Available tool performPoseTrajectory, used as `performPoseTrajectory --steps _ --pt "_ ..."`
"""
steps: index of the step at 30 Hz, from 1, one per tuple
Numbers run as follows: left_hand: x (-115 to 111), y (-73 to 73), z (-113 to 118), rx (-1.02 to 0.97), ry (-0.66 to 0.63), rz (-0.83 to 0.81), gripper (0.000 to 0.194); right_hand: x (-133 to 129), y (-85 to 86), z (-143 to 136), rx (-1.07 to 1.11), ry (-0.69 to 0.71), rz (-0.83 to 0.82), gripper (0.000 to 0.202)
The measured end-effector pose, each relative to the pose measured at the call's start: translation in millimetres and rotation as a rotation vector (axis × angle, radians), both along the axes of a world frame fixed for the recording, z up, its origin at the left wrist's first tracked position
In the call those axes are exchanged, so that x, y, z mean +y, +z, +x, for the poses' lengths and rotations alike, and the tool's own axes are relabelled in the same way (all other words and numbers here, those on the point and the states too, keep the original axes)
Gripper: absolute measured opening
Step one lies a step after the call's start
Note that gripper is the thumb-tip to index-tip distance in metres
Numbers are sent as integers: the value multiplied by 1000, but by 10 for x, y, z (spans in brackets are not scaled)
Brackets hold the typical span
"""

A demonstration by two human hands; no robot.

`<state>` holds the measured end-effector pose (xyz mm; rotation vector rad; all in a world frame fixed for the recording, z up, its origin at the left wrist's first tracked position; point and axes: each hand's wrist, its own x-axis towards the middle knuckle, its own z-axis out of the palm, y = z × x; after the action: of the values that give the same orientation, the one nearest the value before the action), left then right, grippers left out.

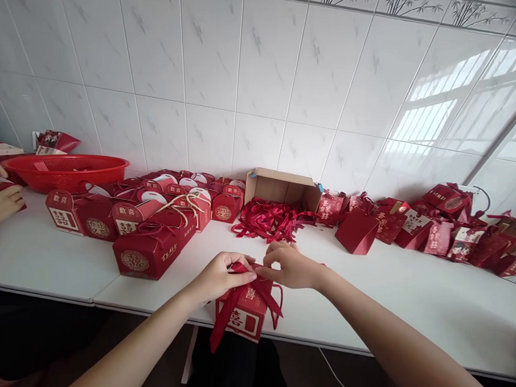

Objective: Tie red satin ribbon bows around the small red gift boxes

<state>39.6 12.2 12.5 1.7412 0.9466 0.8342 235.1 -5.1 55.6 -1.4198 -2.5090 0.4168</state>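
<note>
Bare forearms (149, 343) reach toward a red box (252, 324) at the near edge of the table (321, 316). The left hand (220, 277) pinches a red ribbon (222, 324) on its top; the right hand (295, 266) curls beside it, its grip impossible to tell. 2 ribbon tails hang loose, so tying looks unfinished; a ribbon pile (269, 219) lies on the far side. Fingers hide any knot; the left edge cuts off another person's hand (3, 202).

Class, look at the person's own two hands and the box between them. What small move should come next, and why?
Probably draw the ribbon snug: the left hand pinches it over the box, the right hand is close beside, though its grip is unclear, and the ribbon's ends hang loose.
</note>
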Motion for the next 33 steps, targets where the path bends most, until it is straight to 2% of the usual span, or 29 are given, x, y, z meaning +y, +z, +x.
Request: performPoseTrajectory --steps 5,10,15,20,25,28,29,30,33 --pt "-11 -13 -18 -34 0 -4 20 95 -175 145 383 94 -152 41" --pt "-9 -47 -23 -43 -1 -8 20 133 -448 156 844 122 -347 38" --pt "-17 -41 -24 -34 10 1 20 143 -729 134 1205 172 -412 36" --pt "-16 -38 -15 -35 3 11 21 140 -854 169 1243 156 -380 34" --pt "-36 -36 26 -55 22 -34 22 75 -809 159 1189 104 -312 36" --pt "-69 -40 71 -101 38 -27 23 13 -776 139 1192 88 -306 21" --pt "-83 -45 86 -118 45 -14 23 -9 -777 145 1207 115 -313 26" --pt "-100 -52 99 -128 55 -4 23 -33 -786 159 1213 157 -320 41" --pt "-181 -76 135 -132 87 -11 21 -155 -854 228 1112 268 -309 105"
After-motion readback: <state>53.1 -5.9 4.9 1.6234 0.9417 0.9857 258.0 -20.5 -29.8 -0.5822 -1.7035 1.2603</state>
